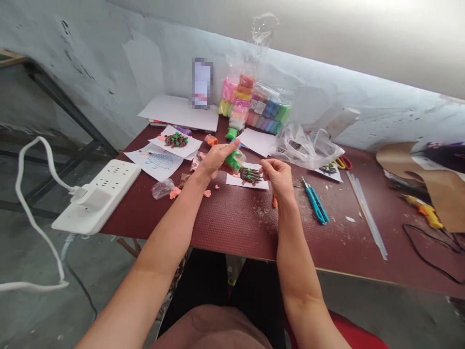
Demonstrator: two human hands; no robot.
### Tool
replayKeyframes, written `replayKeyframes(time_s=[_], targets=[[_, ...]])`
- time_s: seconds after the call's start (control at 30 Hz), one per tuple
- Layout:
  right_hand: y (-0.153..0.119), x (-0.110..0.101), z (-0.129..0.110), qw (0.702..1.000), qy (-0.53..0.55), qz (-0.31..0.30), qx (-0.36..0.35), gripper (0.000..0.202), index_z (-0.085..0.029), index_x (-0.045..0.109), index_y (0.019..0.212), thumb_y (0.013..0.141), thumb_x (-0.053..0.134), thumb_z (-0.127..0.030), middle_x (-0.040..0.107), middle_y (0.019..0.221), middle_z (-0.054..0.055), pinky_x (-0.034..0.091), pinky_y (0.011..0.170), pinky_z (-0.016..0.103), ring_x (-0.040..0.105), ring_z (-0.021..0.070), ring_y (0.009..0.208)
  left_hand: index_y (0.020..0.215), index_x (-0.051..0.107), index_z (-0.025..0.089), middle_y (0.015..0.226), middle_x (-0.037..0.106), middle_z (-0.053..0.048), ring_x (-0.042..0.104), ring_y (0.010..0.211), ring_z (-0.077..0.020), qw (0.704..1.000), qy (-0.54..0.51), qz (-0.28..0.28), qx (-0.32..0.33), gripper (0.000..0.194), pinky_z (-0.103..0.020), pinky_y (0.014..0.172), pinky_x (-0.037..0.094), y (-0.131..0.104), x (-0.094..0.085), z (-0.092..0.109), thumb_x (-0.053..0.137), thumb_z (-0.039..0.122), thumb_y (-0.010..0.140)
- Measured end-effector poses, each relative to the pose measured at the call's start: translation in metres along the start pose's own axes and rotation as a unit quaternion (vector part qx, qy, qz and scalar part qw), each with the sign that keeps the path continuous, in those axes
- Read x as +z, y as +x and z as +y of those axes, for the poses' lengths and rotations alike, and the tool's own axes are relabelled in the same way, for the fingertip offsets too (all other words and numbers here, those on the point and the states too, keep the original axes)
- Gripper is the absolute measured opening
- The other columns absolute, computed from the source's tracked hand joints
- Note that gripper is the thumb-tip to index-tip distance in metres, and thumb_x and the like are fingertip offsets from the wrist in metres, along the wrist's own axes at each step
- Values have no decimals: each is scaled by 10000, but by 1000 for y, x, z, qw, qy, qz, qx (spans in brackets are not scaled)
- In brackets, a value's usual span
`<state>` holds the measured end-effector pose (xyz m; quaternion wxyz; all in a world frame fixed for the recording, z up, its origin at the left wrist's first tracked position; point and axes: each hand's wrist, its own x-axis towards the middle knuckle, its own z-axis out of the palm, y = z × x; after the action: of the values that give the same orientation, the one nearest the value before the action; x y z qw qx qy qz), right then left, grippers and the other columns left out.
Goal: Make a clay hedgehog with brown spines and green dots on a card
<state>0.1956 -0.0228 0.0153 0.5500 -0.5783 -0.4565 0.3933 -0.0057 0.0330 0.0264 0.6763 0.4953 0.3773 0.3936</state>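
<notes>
My left hand (pixel 217 159) is closed around a lump of green modelling clay (pixel 233 161) with clear wrapping about it. My right hand (pixel 279 175) has its thumb and fingertips pinched together; anything between them is too small to make out. Between the hands lies a white card (pixel 232 181) bearing a hedgehog figure (pixel 250 175) with dark brown spikes, green dots and a salmon-coloured edge. Scraps of salmon clay (pixel 175 193) and a clear plastic wrapper (pixel 162 188) are left of my left hand. An orange stick-like piece (pixel 275 201) shows beside my right wrist.
A second hedgehog card (pixel 192 148) and a blue hedgehog drawing (pixel 156 162) lie left. Packs of coloured clay (pixel 269 109) and a plastic bag (pixel 308 150) stand behind. Right are a teal cutter (pixel 317 204), glue sticks (pixel 366 215) and a yellow glue gun (pixel 426 212). A power strip (pixel 98 194) sits left.
</notes>
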Motion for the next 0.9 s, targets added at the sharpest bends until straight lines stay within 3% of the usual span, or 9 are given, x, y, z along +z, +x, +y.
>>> replayKeyframes(time_s=[0.1,0.2,0.33,0.47,0.6,0.73,0.9], targets=[[-1,0,0,1000,-3,-7,-4,424,-193,681,685,709,828,-590,614,549,-15,334,441,238,415,79,448,740,666,166,512,620,-33,599,435,-119,1000,8,11,-21,655,-228,454,455,0,0,2,544,775,948],[0,-1,1,1000,-3,6,-16,381,-185,713,708,689,843,-542,663,616,1,397,485,242,470,85,490,741,706,151,470,569,-13,558,409,-115,1000,15,21,-16,510,-231,435,416,1,-1,2,583,590,969],[3,-5,6,1000,-16,15,-13,346,-173,801,877,701,821,-470,742,762,33,517,615,283,590,125,619,768,742,152,607,651,-25,551,481,-109,998,33,55,12,207,-239,472,430,5,-3,-3,625,302,851],[6,-6,11,999,-33,23,-13,335,-171,819,954,745,757,-425,768,851,54,556,690,318,632,143,689,701,745,172,591,635,-27,560,546,-153,987,121,103,35,160,-291,569,492,14,-10,-13,587,168,724],[6,-6,11,998,-57,34,-23,331,-168,805,905,692,771,-418,733,752,33,526,637,309,601,146,643,736,758,189,701,718,-45,664,729,-222,955,258,132,66,181,-328,735,549,22,-16,-23,594,134,683],[4,-5,9,996,-78,27,-21,316,-180,755,779,651,800,-465,676,650,12,476,587,295,570,145,591,748,761,209,866,794,-95,714,910,-288,907,398,121,70,161,-367,888,550,22,-18,-29,628,132,697],[7,-6,13,990,-120,67,-34,315,-174,740,751,738,726,-488,688,657,15,448,609,292,544,135,575,859,789,212,961,806,-139,730,1010,-343,854,503,123,41,205,-409,937,540,18,-14,-31,623,146,761]])
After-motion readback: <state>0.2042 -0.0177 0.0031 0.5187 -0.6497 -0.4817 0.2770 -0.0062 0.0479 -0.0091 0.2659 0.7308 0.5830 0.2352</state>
